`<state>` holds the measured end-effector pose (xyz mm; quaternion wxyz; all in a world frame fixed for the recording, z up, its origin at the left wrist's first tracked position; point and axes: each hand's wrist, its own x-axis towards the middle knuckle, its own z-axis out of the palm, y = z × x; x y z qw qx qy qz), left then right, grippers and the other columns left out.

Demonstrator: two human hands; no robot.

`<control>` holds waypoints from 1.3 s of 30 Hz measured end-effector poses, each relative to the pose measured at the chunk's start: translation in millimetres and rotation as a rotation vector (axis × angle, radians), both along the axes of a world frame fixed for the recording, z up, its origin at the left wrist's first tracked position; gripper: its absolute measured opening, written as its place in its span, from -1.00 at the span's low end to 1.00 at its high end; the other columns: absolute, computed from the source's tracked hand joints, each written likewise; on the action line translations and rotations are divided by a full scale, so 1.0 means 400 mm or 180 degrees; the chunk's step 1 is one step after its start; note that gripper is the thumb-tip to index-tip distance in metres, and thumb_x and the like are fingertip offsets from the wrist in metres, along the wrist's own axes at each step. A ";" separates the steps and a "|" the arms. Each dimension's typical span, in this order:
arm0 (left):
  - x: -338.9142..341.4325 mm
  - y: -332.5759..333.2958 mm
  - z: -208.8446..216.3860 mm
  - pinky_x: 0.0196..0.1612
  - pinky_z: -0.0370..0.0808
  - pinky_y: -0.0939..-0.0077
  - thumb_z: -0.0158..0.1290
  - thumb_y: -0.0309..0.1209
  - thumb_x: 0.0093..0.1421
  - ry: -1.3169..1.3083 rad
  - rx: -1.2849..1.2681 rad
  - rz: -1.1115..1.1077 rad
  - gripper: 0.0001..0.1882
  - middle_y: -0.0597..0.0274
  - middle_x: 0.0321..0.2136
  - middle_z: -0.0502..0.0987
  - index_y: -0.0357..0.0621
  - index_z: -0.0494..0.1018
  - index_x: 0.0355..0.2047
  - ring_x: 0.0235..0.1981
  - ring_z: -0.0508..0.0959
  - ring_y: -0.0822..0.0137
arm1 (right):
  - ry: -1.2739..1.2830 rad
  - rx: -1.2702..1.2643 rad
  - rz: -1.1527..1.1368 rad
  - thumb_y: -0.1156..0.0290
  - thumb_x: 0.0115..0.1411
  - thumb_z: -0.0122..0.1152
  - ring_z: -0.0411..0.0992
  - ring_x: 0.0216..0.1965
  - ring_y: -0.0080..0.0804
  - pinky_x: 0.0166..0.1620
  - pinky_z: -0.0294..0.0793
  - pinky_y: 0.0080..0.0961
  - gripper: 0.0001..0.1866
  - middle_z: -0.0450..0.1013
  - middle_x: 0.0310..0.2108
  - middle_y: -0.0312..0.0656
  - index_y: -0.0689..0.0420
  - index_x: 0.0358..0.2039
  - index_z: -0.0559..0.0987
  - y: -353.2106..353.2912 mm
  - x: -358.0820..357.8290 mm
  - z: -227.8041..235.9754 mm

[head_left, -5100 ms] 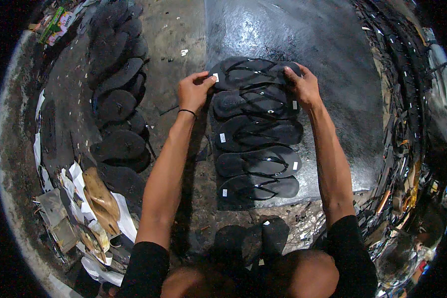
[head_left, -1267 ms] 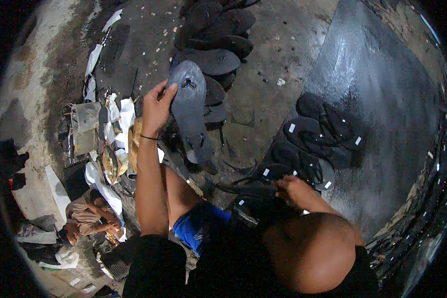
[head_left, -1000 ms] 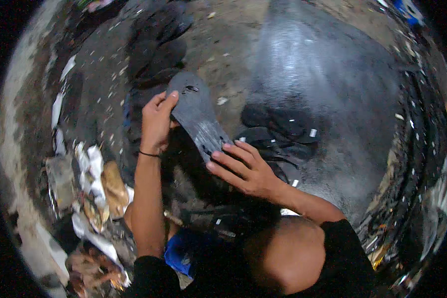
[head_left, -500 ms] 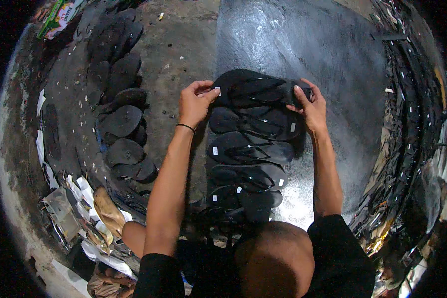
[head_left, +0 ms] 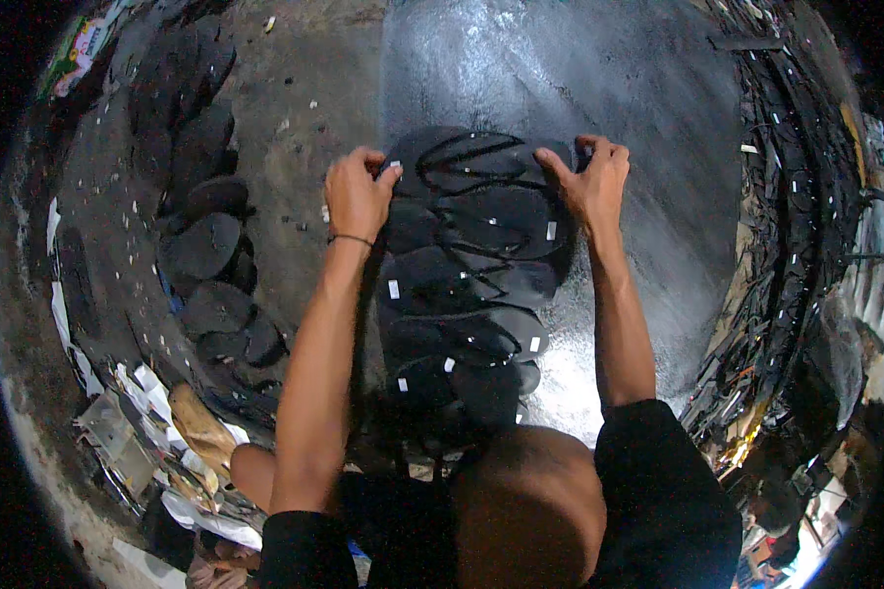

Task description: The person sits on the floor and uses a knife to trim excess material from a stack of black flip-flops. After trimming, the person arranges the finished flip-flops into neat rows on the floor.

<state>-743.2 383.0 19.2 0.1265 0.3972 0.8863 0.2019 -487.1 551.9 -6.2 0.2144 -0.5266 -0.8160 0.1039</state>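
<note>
Several black flip-flops with glossy straps lie crosswise in a column on the floor before me, overlapping one another. Small white labels show on many of them. At the far end of the column is the topmost flip-flop (head_left: 476, 169), and both my hands are at its two ends. My left hand (head_left: 356, 199) is closed at its left end, thumb beside a white label. My right hand (head_left: 595, 187) grips the right end, thumb on the near side and fingers curled beyond it. Just nearer lies another flip-flop (head_left: 501, 218), its label toward the right.
Loose black soles (head_left: 201, 245) lie in a long heap to the left. Dark strips and scraps (head_left: 786, 226) line the right side. White and brown scraps (head_left: 201, 422) lie at lower left. My bent knee (head_left: 530, 501) is close to the column's near end.
The whole view has shifted, so the column and both hands appear farther left. Both hands stay at the ends of the topmost flip-flop, with the right fingers slightly more spread.
</note>
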 end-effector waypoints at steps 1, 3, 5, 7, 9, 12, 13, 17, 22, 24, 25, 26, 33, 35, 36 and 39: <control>0.003 0.002 -0.001 -0.26 0.52 0.27 0.32 -0.26 0.04 0.0380 0.0386 -0.0042 -0.68 0.05 -0.44 0.60 -0.24 0.58 -0.30 -0.37 0.61 0.11 | 0.0039 0.0156 0.0007 -0.04 -0.06 0.49 0.35 -0.06 -0.01 -0.07 0.42 -0.16 -0.29 0.41 -0.17 0.09 0.23 -0.06 0.49 0.010 -0.004 0.005; 0.020 -0.025 0.020 -0.24 0.47 0.19 0.31 -0.28 0.03 0.1211 0.0997 -0.0103 -0.70 0.07 -0.47 0.55 -0.23 0.54 -0.34 -0.32 0.56 0.06 | 0.0370 0.0024 0.0348 0.02 -0.04 0.50 0.35 -0.07 -0.08 -0.08 0.43 -0.17 -0.35 0.42 -0.18 0.03 0.20 -0.07 0.50 -0.042 -0.032 0.049; 0.075 -0.111 0.085 -0.24 0.51 0.27 0.34 -0.18 0.00 -0.0724 0.0716 -0.0170 -0.60 0.03 -0.33 0.53 -0.18 0.53 -0.26 -0.33 0.56 0.14 | 0.0926 -0.0549 0.0949 0.08 -0.03 0.50 0.41 -0.14 -0.13 -0.13 0.45 -0.20 -0.40 0.44 -0.20 -0.04 0.16 -0.08 0.50 -0.138 -0.038 0.119; 0.138 -0.240 0.169 -0.16 0.44 0.18 0.30 -0.06 0.01 -0.2596 -0.1255 -0.1110 -0.55 0.06 -0.32 0.50 -0.12 0.51 -0.25 -0.25 0.52 0.07 | 0.1180 -0.3238 0.1778 0.14 -0.01 0.50 0.46 -0.27 -0.20 -0.20 0.48 -0.27 -0.48 0.46 -0.25 -0.11 0.12 -0.11 0.50 -0.286 0.010 0.161; 0.233 -0.492 0.169 -0.17 0.45 0.15 0.28 0.02 -0.01 -0.2181 -0.0762 -0.2375 -0.50 0.07 -0.35 0.51 -0.12 0.51 -0.27 -0.19 0.51 0.06 | 0.0263 -0.4208 0.3041 0.31 -0.01 0.52 0.49 -0.30 -0.47 -0.29 0.47 -0.52 -0.58 0.48 -0.31 -0.21 0.18 -0.20 0.55 -0.399 0.033 0.188; 0.297 -0.601 0.162 -0.13 0.48 0.15 0.25 -0.07 0.07 -0.2567 -0.1183 -0.1612 -0.53 0.05 -0.27 0.55 -0.14 0.49 -0.15 -0.21 0.54 0.01 | 0.0524 -0.4311 0.2717 0.28 0.13 0.39 0.50 -0.24 -0.37 -0.15 0.49 -0.42 -0.60 0.50 -0.27 -0.17 0.20 -0.10 0.51 -0.495 0.042 0.173; 0.275 -0.610 0.158 -0.12 0.49 0.19 0.25 -0.12 0.11 -0.2680 -0.1140 -0.1114 -0.54 0.06 -0.25 0.56 -0.16 0.47 -0.11 -0.21 0.56 0.06 | 0.0787 -0.4364 0.2338 0.24 0.15 0.37 0.51 -0.23 -0.28 -0.09 0.47 -0.37 -0.57 0.50 -0.30 -0.15 0.20 -0.07 0.49 -0.507 0.037 0.165; 0.177 -0.497 0.248 -0.08 0.52 0.42 0.19 -0.32 0.23 -0.3802 0.0087 0.0780 -0.59 0.12 -0.16 0.58 -0.27 0.41 0.01 -0.17 0.57 0.35 | 0.1827 -0.4671 0.1832 0.34 0.17 0.36 0.48 -0.18 -0.42 -0.11 0.48 -0.45 -0.54 0.50 -0.24 -0.19 0.20 0.02 0.42 -0.504 -0.032 0.189; 0.156 -0.404 0.276 -0.05 0.51 0.47 0.21 -0.36 0.21 -0.3763 0.0879 0.0486 -0.58 0.16 -0.14 0.57 -0.30 0.42 0.02 -0.12 0.54 0.39 | 0.2224 -0.5284 0.1446 0.51 0.18 0.32 0.42 -0.14 -0.61 -0.11 0.44 -0.61 -0.57 0.47 -0.15 -0.27 0.23 0.04 0.41 -0.431 -0.093 0.251; 0.161 -0.388 0.273 -0.03 0.51 0.43 0.23 -0.33 0.18 -0.3467 0.0905 0.0446 -0.56 0.14 -0.12 0.57 -0.30 0.44 0.01 -0.10 0.56 0.35 | 0.2158 -0.4866 0.1553 0.49 0.17 0.33 0.44 -0.14 -0.58 -0.11 0.47 -0.60 -0.55 0.49 -0.17 -0.22 0.23 0.04 0.40 -0.423 -0.103 0.248; 0.166 -0.375 0.254 -0.02 0.50 0.42 0.24 -0.32 0.18 -0.3218 0.0839 0.0434 -0.55 0.13 -0.12 0.57 -0.30 0.45 0.01 -0.10 0.55 0.35 | 0.2115 -0.4661 0.1613 0.48 0.16 0.34 0.45 -0.14 -0.56 -0.11 0.48 -0.59 -0.54 0.49 -0.17 -0.19 0.23 0.04 0.39 -0.417 -0.108 0.247; 0.165 -0.377 0.245 -0.01 0.50 0.42 0.25 -0.31 0.17 -0.2889 0.0761 0.0509 -0.55 0.13 -0.12 0.58 -0.29 0.46 0.00 -0.09 0.55 0.36 | 0.2258 -0.4613 0.1565 0.50 0.16 0.32 0.45 -0.16 -0.56 -0.11 0.47 -0.59 -0.56 0.49 -0.17 -0.21 0.22 0.03 0.40 -0.425 -0.123 0.255; 0.127 -0.390 0.252 -0.06 0.49 0.38 0.22 -0.14 0.18 -0.2693 0.1073 0.0442 -0.48 0.04 -0.19 0.60 -0.36 0.47 -0.05 -0.18 0.57 0.32 | 0.1936 -0.3972 0.2108 0.51 0.16 0.33 0.39 -0.14 -0.54 -0.09 0.42 -0.59 -0.54 0.46 -0.16 -0.25 0.20 0.05 0.38 -0.448 -0.175 0.206; 0.123 -0.408 0.201 -0.18 0.51 0.36 0.17 -0.14 0.22 -0.2900 0.1358 0.0892 -0.55 -0.07 -0.32 0.60 -0.37 0.50 -0.16 -0.26 0.59 0.29 | 0.1911 -0.4457 0.1882 0.53 0.15 0.33 0.38 -0.14 -0.54 -0.08 0.41 -0.60 -0.54 0.45 -0.16 -0.26 0.20 0.04 0.39 -0.461 -0.200 0.204; 0.121 -0.413 0.191 -0.18 0.50 0.36 0.15 -0.13 0.24 -0.2681 0.1203 0.0872 -0.54 -0.07 -0.32 0.60 -0.37 0.50 -0.17 -0.26 0.59 0.30 | 0.1732 -0.4571 0.1849 0.55 0.13 0.34 0.36 -0.15 -0.56 -0.10 0.40 -0.61 -0.47 0.43 -0.14 -0.28 0.15 0.09 0.35 -0.462 -0.203 0.174; 0.091 -0.429 0.158 -0.16 0.49 0.35 0.09 -0.09 0.27 -0.2181 0.0935 0.0785 -0.53 -0.03 -0.34 0.61 -0.35 0.50 -0.16 -0.25 0.59 0.28 | 0.2082 -0.4380 0.1780 0.52 0.13 0.36 0.36 -0.17 -0.56 -0.09 0.40 -0.61 -0.40 0.43 -0.13 -0.28 0.07 0.15 0.31 -0.483 -0.216 0.147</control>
